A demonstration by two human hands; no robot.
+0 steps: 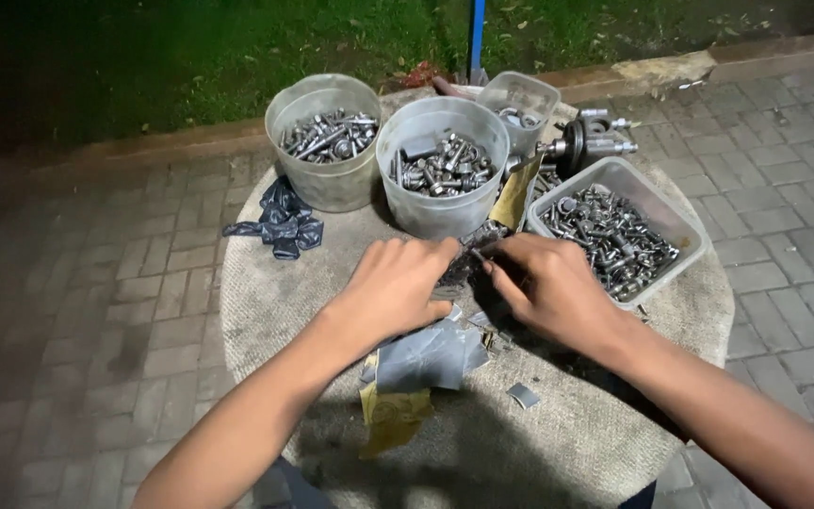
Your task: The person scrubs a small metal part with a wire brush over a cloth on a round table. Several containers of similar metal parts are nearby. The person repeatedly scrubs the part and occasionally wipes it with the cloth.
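Note:
Both my hands meet over the middle of a round concrete table (266, 302). My left hand (393, 283) lies palm down with its fingers curled on a dark pile of small metal parts (468, 259) in front of the middle tub. My right hand (548, 283) pinches a thin dark piece, a bolt or screw, at its fingertips next to the left hand. What lies under the palms is hidden. A torn grey sheet (431, 358) and yellow paper scraps (393, 419) lie just below my hands.
Two round clear tubs of bolts (324, 141) (442, 170) stand at the back, a smaller tub (518, 99) behind them. A rectangular tub of bolts (619, 231) sits at right. A crumpled dark bag (280, 221) lies at left. A metal fitting (586, 141) sits at the back right. Paving and grass surround the table.

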